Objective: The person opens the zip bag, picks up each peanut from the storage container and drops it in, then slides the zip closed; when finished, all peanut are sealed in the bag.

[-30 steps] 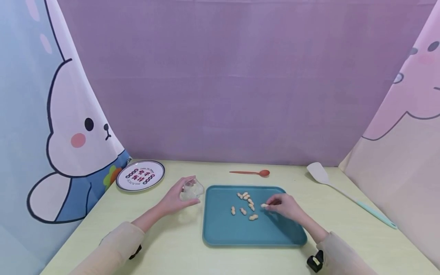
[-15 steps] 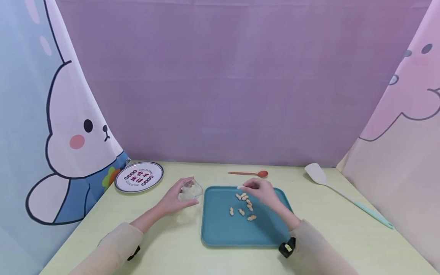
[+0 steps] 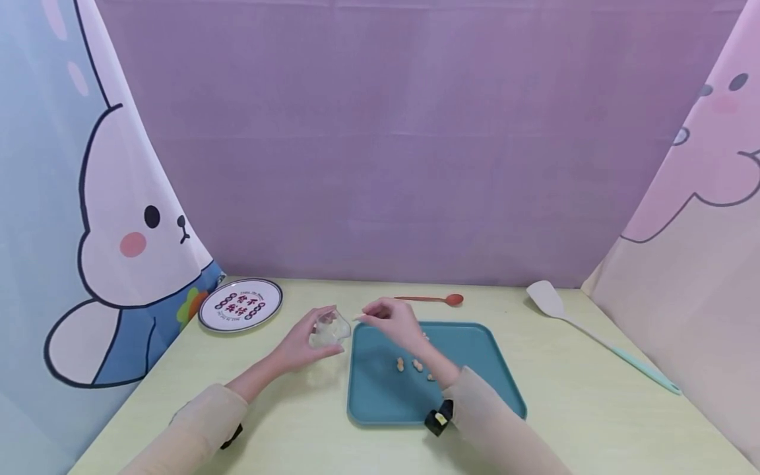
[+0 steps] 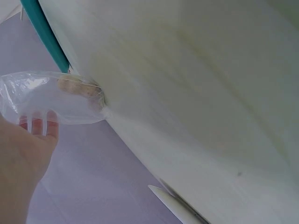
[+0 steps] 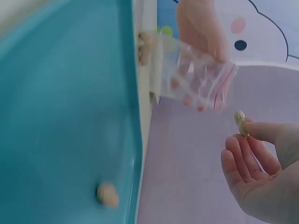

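Pinching one peanut point(image 5: 240, 123) in right grip point(image 3: 396, 322), near mouth of clear bag point(image 4: 79, 105) held by left grip point(image 3: 299, 343). Judged partway: can see bagged peanuts point(image 4: 77, 86) already, loose peanuts point(image 3: 400, 365) left on teal tray point(image 3: 386, 404) below right grip.

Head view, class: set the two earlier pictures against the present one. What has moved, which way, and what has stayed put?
The right hand, pinching a peanut, has moved left across the tray to beside the clear bag. The peanut has not been let go. The left hand still holds the bag; the plate, red spoon and spatula lie as before.
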Action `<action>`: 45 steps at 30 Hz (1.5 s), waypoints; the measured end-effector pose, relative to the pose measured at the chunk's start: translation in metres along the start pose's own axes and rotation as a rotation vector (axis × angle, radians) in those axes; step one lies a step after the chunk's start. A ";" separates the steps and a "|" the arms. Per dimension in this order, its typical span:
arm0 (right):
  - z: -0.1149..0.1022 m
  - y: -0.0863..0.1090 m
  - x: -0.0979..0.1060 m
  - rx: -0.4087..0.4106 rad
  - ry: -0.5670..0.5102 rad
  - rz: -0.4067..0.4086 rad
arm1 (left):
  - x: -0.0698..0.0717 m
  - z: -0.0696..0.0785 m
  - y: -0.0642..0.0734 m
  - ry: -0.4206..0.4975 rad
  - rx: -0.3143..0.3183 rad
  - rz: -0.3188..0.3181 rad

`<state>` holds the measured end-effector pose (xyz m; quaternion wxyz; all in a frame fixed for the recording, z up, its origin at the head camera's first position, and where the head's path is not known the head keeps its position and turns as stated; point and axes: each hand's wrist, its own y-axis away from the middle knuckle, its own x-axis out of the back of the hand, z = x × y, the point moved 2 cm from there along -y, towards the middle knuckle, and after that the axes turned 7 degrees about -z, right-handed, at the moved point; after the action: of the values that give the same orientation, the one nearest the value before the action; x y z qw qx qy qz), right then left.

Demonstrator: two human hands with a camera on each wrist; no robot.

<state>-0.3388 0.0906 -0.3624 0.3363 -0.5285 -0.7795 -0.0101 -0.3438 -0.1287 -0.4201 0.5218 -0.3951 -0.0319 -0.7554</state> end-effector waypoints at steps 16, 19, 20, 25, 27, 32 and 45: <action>-0.010 -0.013 -0.033 -0.018 -0.012 -0.078 | 0.001 0.000 0.001 0.013 0.010 -0.012; -0.011 -0.012 -0.033 -0.033 -0.010 -0.079 | 0.000 0.000 0.001 0.007 0.007 -0.009; -0.011 -0.012 -0.033 -0.038 -0.009 -0.078 | 0.000 0.000 0.001 0.004 0.006 -0.007; -0.010 -0.012 -0.032 -0.043 -0.007 -0.068 | 0.000 -0.001 0.000 0.007 -0.004 -0.004; -0.010 -0.011 -0.031 -0.035 -0.001 -0.064 | 0.000 -0.002 0.000 0.008 -0.004 -0.005; -0.011 -0.008 -0.024 -0.020 -0.008 -0.044 | -0.001 -0.002 0.000 0.002 0.008 -0.004; -0.023 0.029 0.026 -0.055 0.034 -0.024 | 0.001 0.001 0.001 0.003 -0.004 0.000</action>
<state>-0.3088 0.1163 -0.3402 0.3347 -0.5277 -0.7794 -0.0444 -0.3421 -0.1293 -0.4196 0.5212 -0.3951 -0.0295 -0.7559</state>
